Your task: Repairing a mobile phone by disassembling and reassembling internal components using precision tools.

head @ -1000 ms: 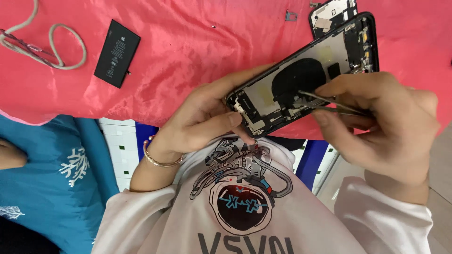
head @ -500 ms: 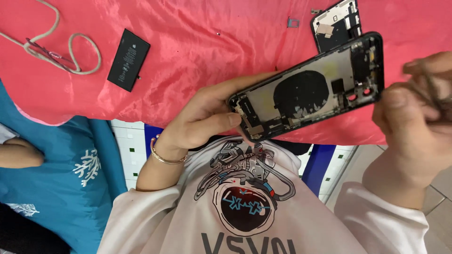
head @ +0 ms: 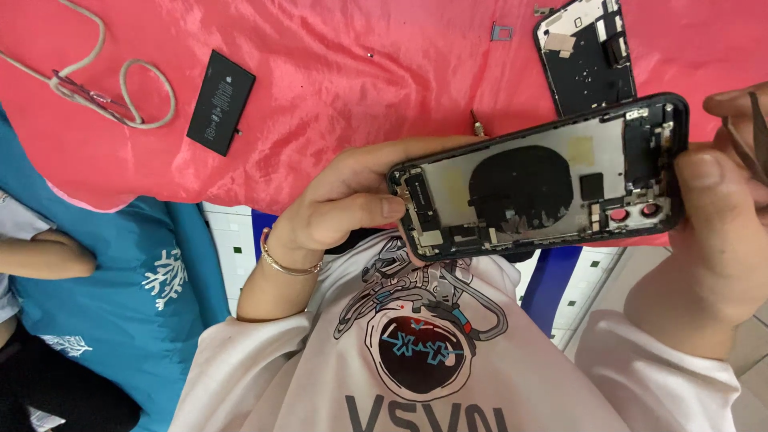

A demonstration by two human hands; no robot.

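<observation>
My left hand (head: 344,200), with a bracelet at the wrist, grips the lower left end of an opened black phone housing (head: 544,184), thumb on its edge. The housing is held above my lap with its inside facing up, showing a round black coil and small parts. My right hand (head: 712,240) is at the housing's right end, thumb against the frame, and pinches thin metal tweezers (head: 752,136) at the picture's right edge. The tweezer tips are out of view.
A red cloth (head: 336,80) carries a black battery (head: 220,102), a detached screen panel (head: 586,52), a small metal tray (head: 502,32), a tiny screw part (head: 477,126) and a looped beige cord (head: 120,88). Blue fabric (head: 120,280) and another person's arm (head: 40,252) lie at left.
My right hand has pulled the tweezers off the housing's inside and moved to its right end. The left hand keeps its grip on the housing.
</observation>
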